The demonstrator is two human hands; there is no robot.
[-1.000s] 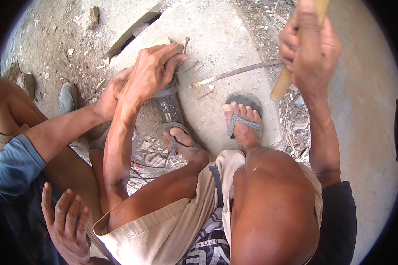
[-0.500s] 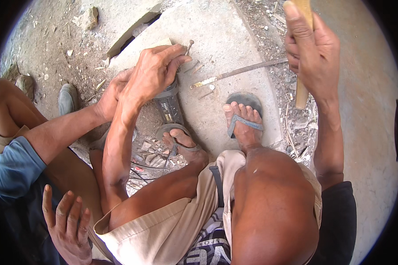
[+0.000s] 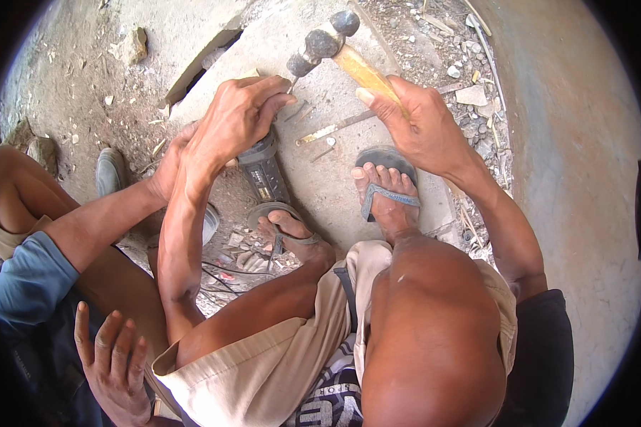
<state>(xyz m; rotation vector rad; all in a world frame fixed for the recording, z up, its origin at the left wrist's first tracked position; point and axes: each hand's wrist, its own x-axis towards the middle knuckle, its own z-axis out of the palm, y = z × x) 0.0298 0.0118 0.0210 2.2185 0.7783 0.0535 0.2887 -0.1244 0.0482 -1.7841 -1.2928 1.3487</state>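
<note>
My left hand is closed in a pinch on a thin dark nail, held upright. My right hand grips the yellow wooden handle of a ball-peen hammer. Its dark head is over the nail's top and appears to touch it. Below my left hand lies a black power tool, its far end covered by the hand. A co-worker's hand reaches in beside my left wrist; what it holds is hidden. The nail's lower end is out of sight behind my fingers.
A flat metal strip and small metal pieces lie on the concrete slab. My sandalled feet stand on and beside it. The co-worker's other hand is at the lower left. Rubble and black cables lie nearby; a smooth surface runs along the right.
My right hand has swung down and left, bringing the hammer's head into view at the nail's top. My left hand has stayed nearly in place, still pinching the nail.
</note>
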